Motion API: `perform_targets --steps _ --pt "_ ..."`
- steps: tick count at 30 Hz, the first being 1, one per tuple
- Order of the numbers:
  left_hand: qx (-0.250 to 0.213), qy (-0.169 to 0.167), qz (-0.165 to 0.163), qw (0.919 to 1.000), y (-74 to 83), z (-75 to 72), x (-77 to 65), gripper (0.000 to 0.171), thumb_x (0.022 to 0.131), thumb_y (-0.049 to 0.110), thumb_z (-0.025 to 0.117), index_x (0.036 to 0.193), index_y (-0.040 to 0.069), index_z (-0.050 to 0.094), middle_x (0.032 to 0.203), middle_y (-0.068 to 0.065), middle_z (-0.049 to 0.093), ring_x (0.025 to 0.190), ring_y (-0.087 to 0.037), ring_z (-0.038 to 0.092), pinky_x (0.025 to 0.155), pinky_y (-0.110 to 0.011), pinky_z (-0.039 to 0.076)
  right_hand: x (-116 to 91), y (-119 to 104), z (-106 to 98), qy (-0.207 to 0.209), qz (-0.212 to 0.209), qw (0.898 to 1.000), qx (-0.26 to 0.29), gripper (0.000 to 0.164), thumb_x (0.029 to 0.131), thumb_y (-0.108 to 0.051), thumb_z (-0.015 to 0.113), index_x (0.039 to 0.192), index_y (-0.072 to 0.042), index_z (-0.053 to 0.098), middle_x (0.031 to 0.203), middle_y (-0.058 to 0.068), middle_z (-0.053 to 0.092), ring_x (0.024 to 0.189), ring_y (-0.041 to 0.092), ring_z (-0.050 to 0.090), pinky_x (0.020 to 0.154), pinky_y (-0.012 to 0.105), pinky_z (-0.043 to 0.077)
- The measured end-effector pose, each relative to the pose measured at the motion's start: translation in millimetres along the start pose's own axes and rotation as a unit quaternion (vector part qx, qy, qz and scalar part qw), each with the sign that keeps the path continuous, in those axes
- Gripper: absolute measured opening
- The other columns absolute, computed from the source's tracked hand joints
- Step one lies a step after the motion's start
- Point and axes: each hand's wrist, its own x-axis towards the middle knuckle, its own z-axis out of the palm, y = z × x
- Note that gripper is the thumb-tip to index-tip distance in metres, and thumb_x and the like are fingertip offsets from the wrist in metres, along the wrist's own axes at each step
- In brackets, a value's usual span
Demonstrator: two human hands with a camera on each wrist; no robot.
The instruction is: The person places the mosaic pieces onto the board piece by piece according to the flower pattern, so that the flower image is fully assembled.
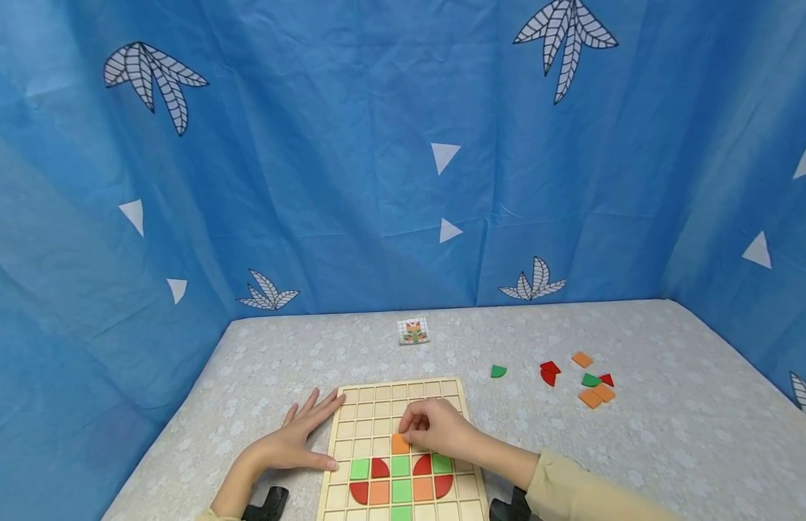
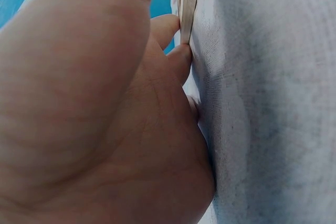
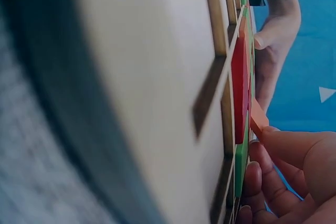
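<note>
At the far left, the person's left hand (image 1: 292, 443) lies spread beside the wooden grid board (image 1: 362, 428), thumb and fingertip touching its left edge; it grasps nothing. The board looks like pale, smooth wood, ruled by thin raised strips into square cells, so it is probably stiff and easily steadied by its rim.

Moving right across it, a green square tile (image 1: 360, 469), red quarter-circle tiles (image 1: 380, 467) and flat orange tiles (image 1: 379, 493) sit in cells, flanking a column of green squares (image 1: 401, 491).

Directly beyond that column's top is the orange square tile (image 1: 399, 444), pinched at its right side by the right hand (image 1: 438, 425) between thumb and fingers. The right wrist view shows it slanting up from the board. Thin, flat and smooth-looking, it should prove light, rigid and perhaps a little slippery; opposite edges or a corner seem the best hold, leaving its underside free.

Past the board's far edge, a small printed card (image 1: 413, 331) lies on the pale flower-patterned tablecloth (image 1: 689, 420). Farther right are a loose green quarter-circle (image 1: 498, 371), red pieces (image 1: 550, 376), a pointed red piece (image 1: 607, 380) and loose orange squares (image 1: 590, 398).
</note>
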Motion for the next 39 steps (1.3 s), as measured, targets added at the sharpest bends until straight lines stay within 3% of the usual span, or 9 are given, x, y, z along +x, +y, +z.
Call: perform_targets --steps 10,21,28,35,39 --pt "0.001 0.0 0.0 1.0 2.6 -2.3 -0.5 0.099 0.074 0.038 0.079 0.149 0.004 0.023 0.152 -0.02 0.014 0.134 -0.048 -0.009 0.096 -0.069 -0.011 0.8 -0.3 -2.2 -0.005 -0.014 1.0 -0.014 0.008 0.083 -0.001 0.069 0.081 -0.008 0.071 0.069 -0.012 0.056 0.055 0.002 0.046 0.051 0.019 0.043" --pt "-0.006 -0.001 -0.001 1.0 -3.8 0.5 -5.2 0.099 0.075 0.038 0.078 0.149 0.006 0.022 0.153 -0.019 0.012 0.134 -0.047 -0.01 0.096 -0.068 -0.011 -1.1 -7.3 -5.9 0.009 -0.003 1.0 -0.029 0.006 0.086 -0.006 0.068 0.085 -0.009 0.073 0.077 -0.013 0.06 0.063 0.001 0.048 0.056 0.02 0.044" --pt "-0.005 -0.002 -0.002 1.0 -2.1 0.2 -1.9 0.098 0.075 0.038 0.078 0.149 0.006 0.022 0.152 -0.019 0.013 0.134 -0.047 -0.01 0.096 -0.068 -0.01 -11.9 -10.4 -47.9 0.045 -0.002 0.999 -0.03 0.011 0.09 -0.009 0.063 0.095 -0.005 0.072 0.085 -0.007 0.063 0.074 0.01 0.055 0.064 0.027 0.049" --pt "-0.005 -0.002 -0.005 1.0 -1.6 -1.5 -1.8 0.098 0.075 0.037 0.078 0.149 0.006 0.022 0.152 -0.02 0.013 0.134 -0.047 -0.01 0.096 -0.068 -0.011 -41.3 13.6 -100.6 0.131 0.064 0.988 -0.061 0.014 0.091 -0.013 0.063 0.099 -0.004 0.07 0.09 -0.002 0.064 0.076 0.015 0.055 0.059 0.028 0.048" --pt "0.003 -0.002 0.001 1.0 -1.3 -1.5 -0.5 0.098 0.075 0.039 0.077 0.149 0.006 0.022 0.152 -0.019 0.013 0.134 -0.047 -0.01 0.096 -0.068 -0.01 -65.6 25.8 -129.4 0.153 0.093 0.982 -0.066 0.019 0.092 -0.014 0.062 0.104 -0.002 0.068 0.095 0.007 0.065 0.077 0.021 0.056 0.059 0.029 0.049"
